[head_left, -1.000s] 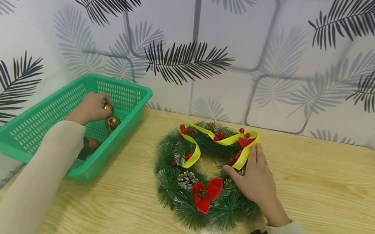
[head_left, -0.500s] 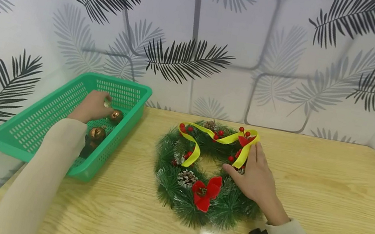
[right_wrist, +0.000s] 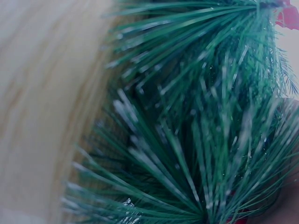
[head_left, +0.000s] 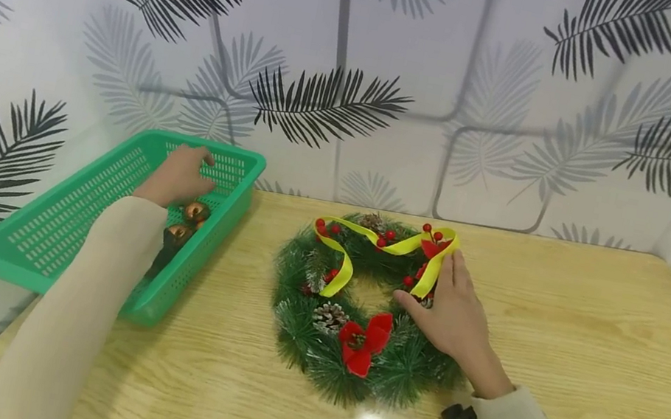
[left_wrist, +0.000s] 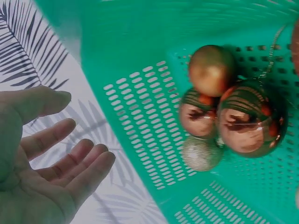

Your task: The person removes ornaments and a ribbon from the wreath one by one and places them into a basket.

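Note:
My left hand [head_left: 178, 176] hovers in the far end of the green basket [head_left: 21, 270], fingers spread loosely with nothing between them. In the left wrist view a cluster of shiny copper Christmas balls [left_wrist: 252, 119] and a small glittery gold ball [left_wrist: 202, 153] lie in the basket, apart from the hand. A green Christmas wreath [head_left: 299, 338] lies flat on the table; a yellow ribbon [head_left: 401, 247] loops over its far half. My right hand [head_left: 454, 317] rests on the wreath's right side, fingers extended by the ribbon's right end. The right wrist view is mostly filled by green needles [right_wrist: 201, 116].
The wreath carries a red flower [head_left: 362, 345], a pine cone [head_left: 330, 319] and red berries. The wooden table [head_left: 594, 345] ends at a leaf-patterned wall [head_left: 387, 144] behind. The basket stands at the table's left, against the wall.
My left hand has moved slightly up and right inside the basket, off the copper balls. The balls there have shifted about. The right hand stays on the wreath; the whole view has tilted slightly.

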### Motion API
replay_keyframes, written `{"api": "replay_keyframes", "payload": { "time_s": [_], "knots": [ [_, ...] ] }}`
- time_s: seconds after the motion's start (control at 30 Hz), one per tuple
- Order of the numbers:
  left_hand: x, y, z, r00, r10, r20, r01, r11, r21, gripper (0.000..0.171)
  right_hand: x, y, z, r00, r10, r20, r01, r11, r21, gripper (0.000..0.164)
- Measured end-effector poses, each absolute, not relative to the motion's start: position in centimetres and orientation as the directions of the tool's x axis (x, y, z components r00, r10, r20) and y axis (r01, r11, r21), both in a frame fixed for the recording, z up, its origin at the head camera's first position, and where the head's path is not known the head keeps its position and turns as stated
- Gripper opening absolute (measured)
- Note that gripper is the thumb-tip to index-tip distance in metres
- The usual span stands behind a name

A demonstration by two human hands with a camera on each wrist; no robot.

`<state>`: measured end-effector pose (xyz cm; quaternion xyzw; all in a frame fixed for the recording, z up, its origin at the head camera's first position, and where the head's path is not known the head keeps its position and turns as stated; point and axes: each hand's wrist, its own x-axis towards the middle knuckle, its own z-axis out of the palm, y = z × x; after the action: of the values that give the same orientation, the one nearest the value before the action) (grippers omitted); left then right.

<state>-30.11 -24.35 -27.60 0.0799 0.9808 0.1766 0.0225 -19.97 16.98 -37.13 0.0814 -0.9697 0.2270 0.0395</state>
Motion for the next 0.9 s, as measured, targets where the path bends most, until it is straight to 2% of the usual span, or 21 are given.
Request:
{"api": "replay_keyframes", "payload": {
  "time_s": [0.4,0.9],
  "knots": [
    [-30.1,-21.6,-25.5,-0.971,0.236,0.040,0.235,0.913,0.335,0.045,-20.0,17.0,-37.1,-0.983,-0.143,0.111,-0.178,0.883,-0.434,0.102],
    [-30.8,-15.4,-26.2,-0.942,0.332,0.053,0.327,0.868,0.373,0.040,-20.1,17.1,-37.3,-0.983,-0.143,0.117,-0.180,0.886,-0.428,0.103]
  ]
}}
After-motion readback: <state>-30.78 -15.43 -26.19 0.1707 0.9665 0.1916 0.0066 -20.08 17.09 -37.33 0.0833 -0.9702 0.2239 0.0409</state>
